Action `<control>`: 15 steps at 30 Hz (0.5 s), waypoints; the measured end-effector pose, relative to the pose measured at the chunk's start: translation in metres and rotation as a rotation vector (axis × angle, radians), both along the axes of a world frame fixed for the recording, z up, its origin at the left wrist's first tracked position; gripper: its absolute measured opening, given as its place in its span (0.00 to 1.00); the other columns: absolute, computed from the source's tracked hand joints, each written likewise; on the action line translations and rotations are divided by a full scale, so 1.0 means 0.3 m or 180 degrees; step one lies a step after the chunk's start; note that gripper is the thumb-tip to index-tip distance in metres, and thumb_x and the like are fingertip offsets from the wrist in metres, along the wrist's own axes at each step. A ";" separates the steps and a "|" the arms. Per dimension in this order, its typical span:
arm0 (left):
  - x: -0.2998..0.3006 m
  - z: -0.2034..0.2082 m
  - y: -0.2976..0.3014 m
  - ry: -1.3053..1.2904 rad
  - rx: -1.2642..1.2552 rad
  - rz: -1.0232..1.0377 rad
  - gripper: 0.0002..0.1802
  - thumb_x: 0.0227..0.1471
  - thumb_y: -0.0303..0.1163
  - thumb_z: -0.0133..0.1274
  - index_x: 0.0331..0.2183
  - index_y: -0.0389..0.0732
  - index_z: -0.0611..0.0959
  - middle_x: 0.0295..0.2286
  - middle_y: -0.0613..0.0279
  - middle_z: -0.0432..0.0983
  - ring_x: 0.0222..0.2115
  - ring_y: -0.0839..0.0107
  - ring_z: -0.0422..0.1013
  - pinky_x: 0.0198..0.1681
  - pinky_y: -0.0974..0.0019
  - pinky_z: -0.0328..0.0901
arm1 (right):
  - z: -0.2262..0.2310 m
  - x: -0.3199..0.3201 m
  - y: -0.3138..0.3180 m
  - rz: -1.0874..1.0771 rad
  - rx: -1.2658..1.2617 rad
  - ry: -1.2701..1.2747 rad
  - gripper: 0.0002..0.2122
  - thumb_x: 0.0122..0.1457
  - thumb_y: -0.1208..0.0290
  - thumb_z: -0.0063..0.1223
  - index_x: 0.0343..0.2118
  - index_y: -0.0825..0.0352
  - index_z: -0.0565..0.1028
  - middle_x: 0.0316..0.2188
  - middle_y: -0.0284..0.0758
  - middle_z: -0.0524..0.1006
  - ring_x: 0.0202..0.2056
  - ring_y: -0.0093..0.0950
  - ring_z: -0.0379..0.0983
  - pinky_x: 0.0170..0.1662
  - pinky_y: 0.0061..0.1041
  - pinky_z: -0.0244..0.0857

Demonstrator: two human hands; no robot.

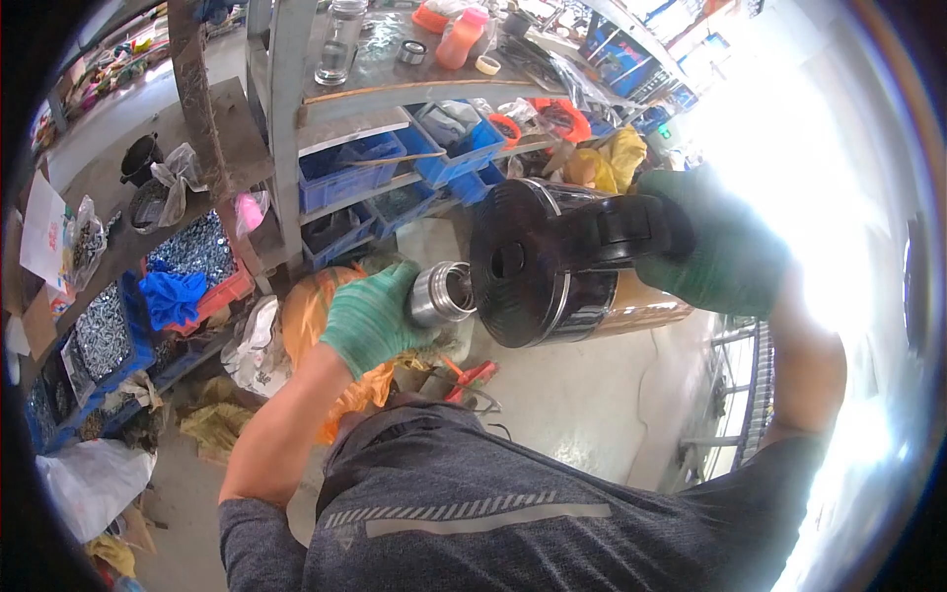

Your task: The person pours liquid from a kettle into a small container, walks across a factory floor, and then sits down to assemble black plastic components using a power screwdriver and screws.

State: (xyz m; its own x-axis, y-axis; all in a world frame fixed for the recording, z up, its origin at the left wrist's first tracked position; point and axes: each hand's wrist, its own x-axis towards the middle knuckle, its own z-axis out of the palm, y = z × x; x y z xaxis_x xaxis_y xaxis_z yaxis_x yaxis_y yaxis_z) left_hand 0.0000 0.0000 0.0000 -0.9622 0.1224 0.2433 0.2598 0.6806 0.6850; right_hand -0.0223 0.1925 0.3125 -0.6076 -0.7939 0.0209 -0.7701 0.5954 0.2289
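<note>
My left hand [373, 318], in a striped green glove, is closed around a steel vacuum flask [441, 294] without a lid, its threaded mouth turned to the right. In my right hand [725, 242], gloved in green too, is the black handle of a large kettle [513, 261] with a round black lid and a clear body holding brownish liquid. The kettle is tipped on its side toward the flask. Its lid edge comes right up to the flask's mouth; whether they touch, I cannot tell. Whether liquid flows between them is also hidden.
A metal shelf [444, 84] ahead carries a glass jar [341, 44], tape rolls and an orange-pink bottle [461, 39]. Blue bins [350, 178] sit below it. At left, crates of metal fasteners [102, 331] line a rack. Orange bags [316, 306] and a red tool [472, 377] lie low behind my hands.
</note>
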 end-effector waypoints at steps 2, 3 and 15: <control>-0.004 -0.005 -0.017 -0.0261 -0.0046 0.0048 0.41 0.30 0.49 0.72 0.48 0.48 0.75 0.34 0.57 0.80 0.35 0.55 0.77 0.38 0.58 0.72 | 0.006 -0.002 -0.032 -0.0119 0.0103 -0.0031 0.08 0.46 0.70 0.61 0.30 0.64 0.77 0.20 0.38 0.77 0.23 0.34 0.77 0.30 0.32 0.70; 0.006 -0.004 -0.002 -0.0273 -0.0020 0.0048 0.41 0.30 0.49 0.72 0.48 0.48 0.75 0.34 0.57 0.80 0.35 0.55 0.77 0.38 0.58 0.72 | 0.001 0.007 -0.020 -0.0164 0.0067 -0.0013 0.08 0.46 0.70 0.61 0.30 0.64 0.77 0.20 0.38 0.77 0.23 0.34 0.77 0.29 0.32 0.70; 0.025 0.009 0.001 -0.0480 -0.0006 0.0011 0.41 0.30 0.46 0.73 0.49 0.49 0.74 0.36 0.57 0.80 0.36 0.56 0.78 0.39 0.58 0.71 | 0.012 -0.015 -0.032 0.0134 0.0319 0.0097 0.09 0.46 0.67 0.64 0.28 0.63 0.78 0.17 0.37 0.75 0.19 0.32 0.74 0.27 0.29 0.67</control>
State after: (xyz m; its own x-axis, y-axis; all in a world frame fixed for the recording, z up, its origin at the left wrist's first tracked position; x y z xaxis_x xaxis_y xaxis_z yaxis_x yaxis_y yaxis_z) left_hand 0.0075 0.0002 0.0028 -0.9882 0.1192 0.0959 0.1517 0.6826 0.7149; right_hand -0.0268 0.1829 0.3162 -0.5740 -0.8178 -0.0420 -0.7858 0.5356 0.3093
